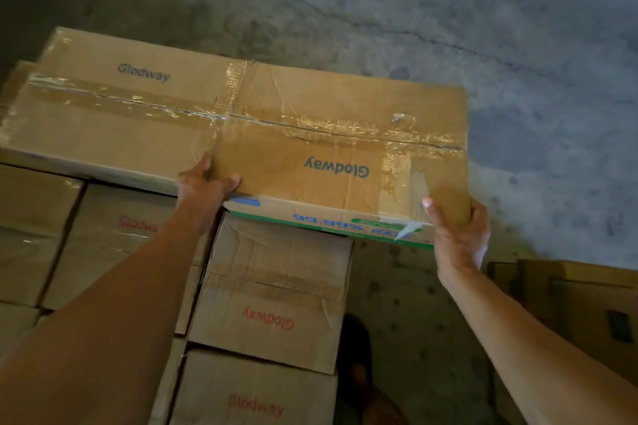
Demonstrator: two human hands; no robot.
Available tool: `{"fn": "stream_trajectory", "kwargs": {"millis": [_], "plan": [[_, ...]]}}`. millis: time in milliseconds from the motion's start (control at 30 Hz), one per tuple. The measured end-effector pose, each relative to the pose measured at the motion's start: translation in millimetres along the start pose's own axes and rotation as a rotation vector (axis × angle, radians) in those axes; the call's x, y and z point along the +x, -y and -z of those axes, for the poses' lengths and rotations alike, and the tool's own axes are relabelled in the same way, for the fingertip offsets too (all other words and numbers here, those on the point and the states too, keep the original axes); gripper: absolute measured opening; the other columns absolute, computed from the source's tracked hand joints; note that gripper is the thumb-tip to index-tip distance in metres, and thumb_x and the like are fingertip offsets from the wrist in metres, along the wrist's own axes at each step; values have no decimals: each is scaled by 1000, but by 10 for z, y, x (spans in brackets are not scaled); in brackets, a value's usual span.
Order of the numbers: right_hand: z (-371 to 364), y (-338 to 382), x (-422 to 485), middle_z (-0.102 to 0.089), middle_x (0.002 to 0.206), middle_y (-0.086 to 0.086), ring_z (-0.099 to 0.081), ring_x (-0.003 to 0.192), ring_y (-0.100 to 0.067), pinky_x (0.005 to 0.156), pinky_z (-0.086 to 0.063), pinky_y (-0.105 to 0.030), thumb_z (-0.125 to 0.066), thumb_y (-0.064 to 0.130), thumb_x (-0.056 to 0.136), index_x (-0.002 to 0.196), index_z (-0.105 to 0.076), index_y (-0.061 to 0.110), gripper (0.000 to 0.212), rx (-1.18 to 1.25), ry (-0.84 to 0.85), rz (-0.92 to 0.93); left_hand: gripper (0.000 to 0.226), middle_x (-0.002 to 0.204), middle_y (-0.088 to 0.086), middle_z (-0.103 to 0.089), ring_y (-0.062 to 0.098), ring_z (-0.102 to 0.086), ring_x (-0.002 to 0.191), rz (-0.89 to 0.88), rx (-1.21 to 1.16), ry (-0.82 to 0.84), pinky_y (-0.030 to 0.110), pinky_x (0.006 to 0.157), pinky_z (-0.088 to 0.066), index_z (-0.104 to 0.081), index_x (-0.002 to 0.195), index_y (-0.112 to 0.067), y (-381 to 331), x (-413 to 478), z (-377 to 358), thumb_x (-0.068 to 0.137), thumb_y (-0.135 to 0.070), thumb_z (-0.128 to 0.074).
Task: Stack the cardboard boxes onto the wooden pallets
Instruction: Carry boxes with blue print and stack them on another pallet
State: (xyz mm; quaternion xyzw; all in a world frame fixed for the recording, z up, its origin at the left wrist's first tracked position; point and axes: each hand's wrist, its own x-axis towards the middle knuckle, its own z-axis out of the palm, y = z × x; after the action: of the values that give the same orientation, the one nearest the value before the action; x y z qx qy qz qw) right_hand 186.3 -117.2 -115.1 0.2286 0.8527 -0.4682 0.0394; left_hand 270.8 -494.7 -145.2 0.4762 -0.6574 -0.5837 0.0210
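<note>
Grey concrete floor (448,10) lay past the stack. Many small boxes (272,290) were already piled, one flat box (121,97) on top. Your left hand (207,183) and right hand (459,231) gripped the near corners of a second flat box (345,134) beside it. Spare boxes (569,293) sat at your right, likely still to go.

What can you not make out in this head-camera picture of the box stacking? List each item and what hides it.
Wooden pallets: head view, none visible; stacked boxes cover what lies beneath.
Underside of the held box: head view, hidden by its own top.
Blue print on its near side: head view, blurred, partly taped over.
Boxes at right: head view, cut by the frame edge.
</note>
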Motion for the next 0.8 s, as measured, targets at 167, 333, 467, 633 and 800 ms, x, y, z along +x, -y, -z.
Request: {"fn": "stream_trajectory", "kwargs": {"millis": [167,333,467,633,800], "plan": [[-307,-27,-64,-57,109,8,-58,99,-21,84,-51,-39,-84,52,69,113,-45,30,63,-8,54,-12,84,150,3,-42,24,-52,129,8,24,-64,46,105,-48,-40,151,-23,82,159,234,80,-13,-82],[-549,-114,-58,-59,113,4,-61,100,-25,85,-54,-45,-83,52,72,117,-43,22,66,-21,132,-8,79,148,10,-45,25,-53,128,-58,195,-95,36,111,-40,-41,151,-23,79,316,323,82,-20,-81],[-620,-273,-35,-58,106,6,-59,95,-18,77,-49,-34,-81,46,77,121,-44,19,64,-41,229,-22,74,144,17,-43,37,-47,129,-81,433,-137,44,113,-38,-47,148,-25,93,307,322,83,-30,-80],[-632,-398,-6,-59,103,7,-59,91,-7,73,-48,-22,-80,42,79,116,-43,20,57,-61,342,-9,64,153,18,-25,43,-31,135,-216,745,-146,48,111,-33,-52,137,-12,171,280,291,83,-34,-78],[-643,-373,4,-59,125,-8,-59,108,-27,88,-51,-43,-74,48,83,134,-40,10,72,-133,341,-26,78,158,16,-25,43,-31,140,-240,919,-67,55,107,-38,-35,149,-10,182,355,355,88,-43,-71]]}}
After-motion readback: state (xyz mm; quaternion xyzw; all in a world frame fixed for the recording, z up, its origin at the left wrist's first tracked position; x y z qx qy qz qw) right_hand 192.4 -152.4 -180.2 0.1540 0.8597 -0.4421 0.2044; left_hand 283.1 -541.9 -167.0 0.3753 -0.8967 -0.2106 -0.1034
